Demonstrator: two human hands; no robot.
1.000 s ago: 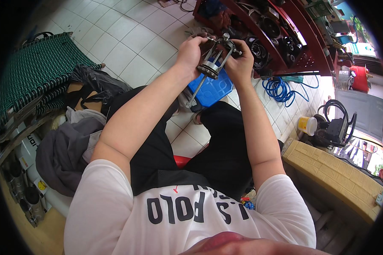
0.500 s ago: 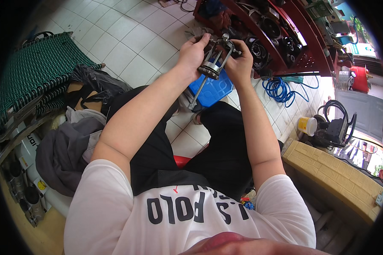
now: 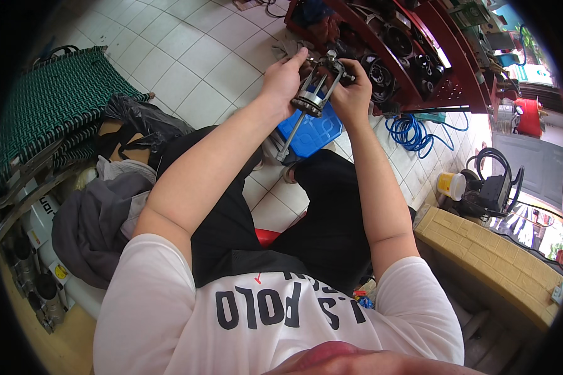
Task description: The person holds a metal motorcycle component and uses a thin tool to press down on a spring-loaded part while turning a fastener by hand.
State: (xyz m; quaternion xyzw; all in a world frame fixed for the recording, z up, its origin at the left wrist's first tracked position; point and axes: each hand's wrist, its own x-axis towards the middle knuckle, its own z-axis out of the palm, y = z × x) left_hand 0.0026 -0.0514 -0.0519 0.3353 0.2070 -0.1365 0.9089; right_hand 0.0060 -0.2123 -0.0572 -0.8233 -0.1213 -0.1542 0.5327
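The fingers of the right hand (image 3: 355, 94) pinch the side of the metal tool (image 3: 310, 104), above a blue plastic object (image 3: 313, 134). Since a second ago, the left hand (image 3: 280, 81) has lifted its thumb; whether its fingers grip, I cannot tell.

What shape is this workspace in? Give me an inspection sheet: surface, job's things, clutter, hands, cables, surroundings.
Surface: white tiled floor; the tool is held above it.
Job's things: metal tool with slim arms, a ring and a long rod; a blue plastic piece shows beyond it.
Clutter: black plastic bag, gray cloth, white-and-yellow bucket.
Hands: left hand at the tool's side, fingers mostly hidden; right hand holding its upper end.
Cables: coiled blue hose or cable on the tiles; ends not clear.
Surroundings: red metal rack with dark round parts, green woven seat, tan ledge.
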